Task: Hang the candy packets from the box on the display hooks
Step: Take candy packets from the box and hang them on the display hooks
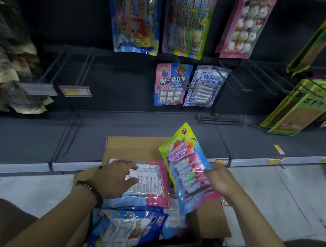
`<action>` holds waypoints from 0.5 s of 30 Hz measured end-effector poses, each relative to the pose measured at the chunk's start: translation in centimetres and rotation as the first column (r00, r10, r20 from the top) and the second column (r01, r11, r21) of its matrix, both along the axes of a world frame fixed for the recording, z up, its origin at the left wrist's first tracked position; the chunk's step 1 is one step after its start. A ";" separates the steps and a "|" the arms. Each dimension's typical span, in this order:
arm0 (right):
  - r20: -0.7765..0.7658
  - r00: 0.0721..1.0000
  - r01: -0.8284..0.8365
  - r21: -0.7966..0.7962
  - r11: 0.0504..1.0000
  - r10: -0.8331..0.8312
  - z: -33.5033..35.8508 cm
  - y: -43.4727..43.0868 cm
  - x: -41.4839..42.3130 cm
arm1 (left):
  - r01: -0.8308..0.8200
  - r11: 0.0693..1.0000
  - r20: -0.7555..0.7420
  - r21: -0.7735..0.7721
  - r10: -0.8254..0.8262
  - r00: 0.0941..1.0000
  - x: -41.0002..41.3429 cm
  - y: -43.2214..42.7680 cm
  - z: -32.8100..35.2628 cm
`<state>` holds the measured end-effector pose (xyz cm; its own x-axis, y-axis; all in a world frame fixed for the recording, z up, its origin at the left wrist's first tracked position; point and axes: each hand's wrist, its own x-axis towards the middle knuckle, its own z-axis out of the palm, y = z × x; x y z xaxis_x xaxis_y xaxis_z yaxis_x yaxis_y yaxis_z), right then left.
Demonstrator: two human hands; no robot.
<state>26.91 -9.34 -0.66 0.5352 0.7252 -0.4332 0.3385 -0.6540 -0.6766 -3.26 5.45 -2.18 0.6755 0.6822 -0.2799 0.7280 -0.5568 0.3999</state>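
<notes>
The fingers (208, 172) of the right hand (221, 180) pinch the right edge of a rainbow-coloured candy packet (186, 170). The packet is held up, tilted, above the right side of the cardboard box (128, 148). The left hand (114, 176), with a bead bracelet (91, 190) on the wrist, lies spread with nearly straight fingers on a face-down packet (149, 181) near the far edge of the box. It seems only to rest there, though the motion blur makes this uncertain. More packets fill the box, which stands on the floor against the front edge of the bottom shelf (38, 144). Behind, a pink and blue packet (170, 84) and a blue and white packet (205, 86) hang side by side on display hooks, and bare hooks (84, 67) stick out at the left.
</notes>
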 end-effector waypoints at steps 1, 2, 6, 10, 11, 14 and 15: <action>-0.044 0.999 0.031 0.056 0.998 -0.028 0.7 0.0 -0.3 | -0.029 0.998 0.034 -0.047 0.031 0.999 0.0 -0.3 0.1; -0.110 0.993 0.050 0.101 0.994 -0.039 1.5 0.2 -0.8 | -0.062 0.992 0.057 -0.109 0.069 0.996 0.1 -0.6 0.3; -0.407 0.913 0.094 0.222 0.971 0.005 3.2 1.4 -2.9 | -0.177 0.932 0.192 -0.315 0.245 0.950 -0.1 -1.2 1.4; -0.509 0.857 0.079 0.289 0.954 0.084 3.9 2.1 -4.1 | -0.211 0.811 0.422 -0.546 0.484 0.766 0.3 -1.5 3.7; -0.517 0.851 0.086 0.301 0.950 0.086 4.1 2.1 -4.4 | -0.152 0.759 0.475 -0.633 0.536 0.698 0.6 -1.7 4.2; -0.503 0.861 0.106 0.322 0.941 0.076 4.5 2.2 -5.6 | -0.066 0.716 0.571 -0.695 0.606 0.554 1.1 -1.9 5.2; -0.479 0.873 0.087 0.340 0.936 0.093 4.6 2.3 -5.9 | -0.076 0.722 0.589 -0.688 0.617 0.522 1.1 -1.9 5.4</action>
<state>21.06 -7.04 3.91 0.3218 0.8756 -0.3601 -0.0864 -0.3516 -0.9322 -2.16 3.54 3.19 0.5387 0.8209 -0.1897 0.0824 0.1727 0.9815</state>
